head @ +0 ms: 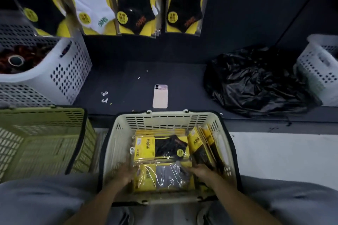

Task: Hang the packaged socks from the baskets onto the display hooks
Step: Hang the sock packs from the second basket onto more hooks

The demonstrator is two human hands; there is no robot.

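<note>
Down in the cream basket [168, 115] both hands bracket one flat pack. The left hand [126, 171] reaches forward along its left edge with fingers fairly straight, and the right hand [203, 170] sits at its right edge with fingers bent toward the corner. Blur hides whether either has actually closed on it. Between them lies the grey sock pack [164, 177], its long axis running left to right and its yellow header end toward the left hand, so that hand looks better placed to lift it by the hanging end. Just beyond it lies the black sock pack [162, 148], flat and turned the same way. More packs [206, 144] stand on edge against the right wall. Well ahead and above, the hanging packs [137, 5] mark where it must go
</note>
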